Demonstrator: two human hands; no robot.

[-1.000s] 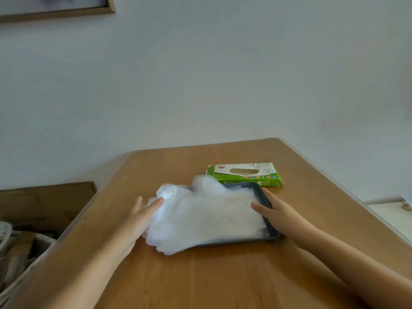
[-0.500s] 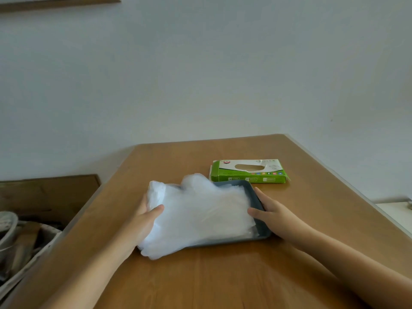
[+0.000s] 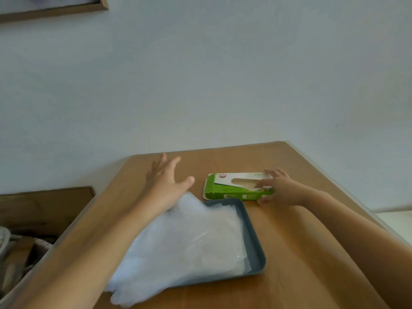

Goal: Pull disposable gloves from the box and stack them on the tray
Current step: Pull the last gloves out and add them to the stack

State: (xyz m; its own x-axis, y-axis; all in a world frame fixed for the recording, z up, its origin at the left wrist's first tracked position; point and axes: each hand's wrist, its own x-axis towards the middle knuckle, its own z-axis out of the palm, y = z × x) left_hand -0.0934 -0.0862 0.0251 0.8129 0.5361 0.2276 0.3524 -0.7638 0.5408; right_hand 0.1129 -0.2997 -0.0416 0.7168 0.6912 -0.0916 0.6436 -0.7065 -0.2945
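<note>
Head view: a grey tray (image 3: pixel 254 241) sits on a wooden table (image 3: pixel 234 159), piled with clear gloves (image 3: pixel 182 241) that spill over its left and near edges onto the wood. Just beyond the tray's far edge lies a green and white box (image 3: pixel 231 186). The left hand (image 3: pixel 166 184) hovers left of the box, fingers spread, holding nothing. The right hand (image 3: pixel 281 188) grips the box's right end, fingers over the top, thumb on the near side.
</note>
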